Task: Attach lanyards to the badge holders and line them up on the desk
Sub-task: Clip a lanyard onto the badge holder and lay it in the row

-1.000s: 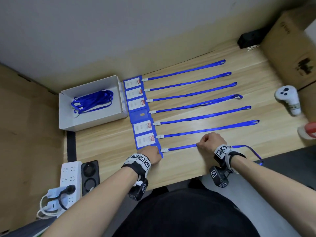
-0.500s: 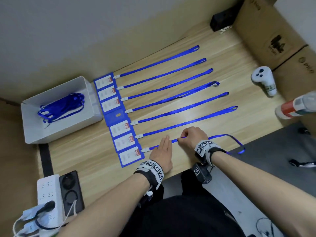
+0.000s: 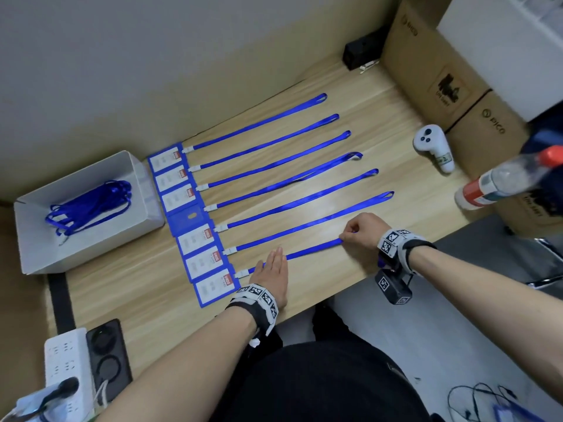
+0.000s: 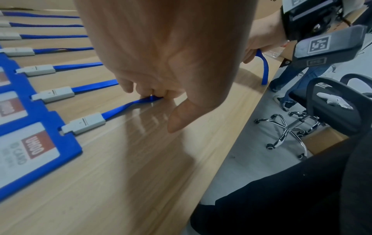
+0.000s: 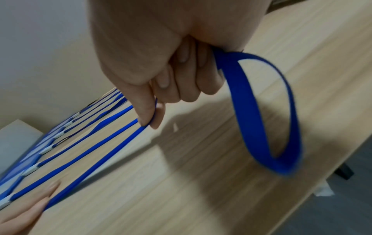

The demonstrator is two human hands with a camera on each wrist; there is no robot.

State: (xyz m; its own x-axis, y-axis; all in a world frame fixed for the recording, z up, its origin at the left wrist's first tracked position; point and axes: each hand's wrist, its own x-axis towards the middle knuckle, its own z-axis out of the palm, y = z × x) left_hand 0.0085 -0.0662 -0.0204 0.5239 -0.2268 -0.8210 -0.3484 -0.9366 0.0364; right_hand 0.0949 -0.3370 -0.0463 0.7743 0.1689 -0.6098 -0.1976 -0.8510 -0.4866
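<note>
Left hand: my left hand (image 3: 273,274) lies flat with straight fingers (image 4: 128,85), pressing the nearest lanyard (image 3: 313,248) onto the desk (image 3: 146,287), just past its white clip (image 4: 83,123). Half a second ago it pressed the same strap.
Right hand: my right hand (image 3: 362,231) is a closed fist, thumb and forefinger (image 5: 145,111) pinching that lanyard. It has slid further toward 3 o'clock along the strap since half a second ago.
Nearest lanyard: now taut between my hands; its free loop (image 5: 267,120) hangs behind my right fist over the desk edge.
Nearest badge holder (image 3: 217,287): at 9 o'clock from my left hand, unmoved, last in the column of seven.
Other lanyards (image 3: 304,175): six straps lie parallel, unchanged.
Box (image 3: 36,239): spare lanyards inside, at far 9 o'clock.
</note>
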